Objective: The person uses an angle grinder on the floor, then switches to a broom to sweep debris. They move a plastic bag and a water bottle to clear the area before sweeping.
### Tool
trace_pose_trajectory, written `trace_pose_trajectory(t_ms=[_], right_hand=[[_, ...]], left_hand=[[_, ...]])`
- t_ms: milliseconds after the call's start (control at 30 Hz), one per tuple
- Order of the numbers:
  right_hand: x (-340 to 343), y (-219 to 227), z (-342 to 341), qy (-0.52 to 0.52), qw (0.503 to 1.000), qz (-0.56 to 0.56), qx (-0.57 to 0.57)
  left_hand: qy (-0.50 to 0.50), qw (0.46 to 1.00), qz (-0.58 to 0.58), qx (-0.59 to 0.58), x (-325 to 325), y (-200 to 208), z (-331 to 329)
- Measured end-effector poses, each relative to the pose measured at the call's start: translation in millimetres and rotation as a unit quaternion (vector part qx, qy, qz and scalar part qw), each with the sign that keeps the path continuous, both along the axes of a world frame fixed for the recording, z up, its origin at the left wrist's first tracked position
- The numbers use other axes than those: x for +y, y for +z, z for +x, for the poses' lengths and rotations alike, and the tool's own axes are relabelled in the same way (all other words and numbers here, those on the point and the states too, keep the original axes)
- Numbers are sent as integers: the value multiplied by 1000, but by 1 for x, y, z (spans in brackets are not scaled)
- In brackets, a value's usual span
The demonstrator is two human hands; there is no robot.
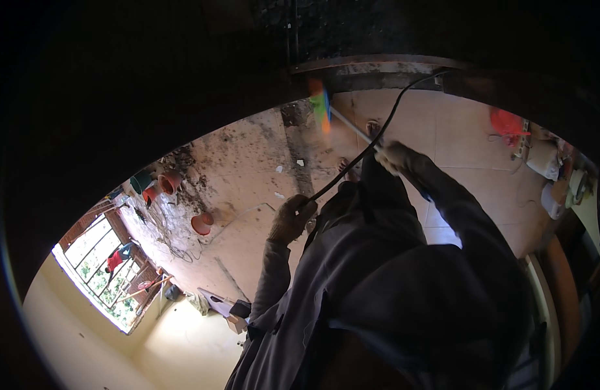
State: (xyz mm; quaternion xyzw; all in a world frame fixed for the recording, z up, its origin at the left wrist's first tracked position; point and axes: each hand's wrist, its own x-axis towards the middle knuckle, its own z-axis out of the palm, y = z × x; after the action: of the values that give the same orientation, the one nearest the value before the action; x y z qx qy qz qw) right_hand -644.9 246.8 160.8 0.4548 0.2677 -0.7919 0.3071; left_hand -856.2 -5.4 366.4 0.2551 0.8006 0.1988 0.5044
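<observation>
My left hand (291,221), in a knitted work glove, is closed round a black cable (394,112). From there the cable runs up and to the right, past my right hand, to the dark surface at the top. My right hand (395,158), also gloved, grips the pale handle (353,123) of a brush. Its multicoloured head (323,107), with green, blue and orange bristles, is blurred and stands by the dark edge ahead. My feet show partly between the cable and the brush. The cable's end near my left hand is hidden.
Orange-brown pots (202,223) and a dark green pot (140,181) stand on the dirt-strewn floor (238,156) at left, by loose wires (178,250). A barred window (105,270) is beyond. At right lie a red bag (508,122) and whitish containers (544,158).
</observation>
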Motion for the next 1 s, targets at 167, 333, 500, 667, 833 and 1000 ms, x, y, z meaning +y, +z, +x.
trace_pose_trajectory(t_ms=[167, 333, 500, 667, 833, 1000], right_hand=[[-21, -46, -8, -59, 996, 53, -43], [-65, 18, 64, -17, 965, 261, 35], [-36, 39, 69, -85, 994, 72, 18], [19, -48, -8, -6, 998, 60, -25], [-7, -36, 12, 186, 870, 455, 27], [-31, 58, 83, 93, 944, 317, 1]], left_hand=[[-16, 1000, -24, -5, 2, 0, -10], [-6, 1000, -16, -22, 0, -4, -6], [1, 998, -56, -24, 5, -2, -7], [-7, 1000, -1, -12, 7, 0, -7], [-17, 1000, 3, -1, 3, -1, -6], [-12, 999, -44, -11, -2, 2, -1]])
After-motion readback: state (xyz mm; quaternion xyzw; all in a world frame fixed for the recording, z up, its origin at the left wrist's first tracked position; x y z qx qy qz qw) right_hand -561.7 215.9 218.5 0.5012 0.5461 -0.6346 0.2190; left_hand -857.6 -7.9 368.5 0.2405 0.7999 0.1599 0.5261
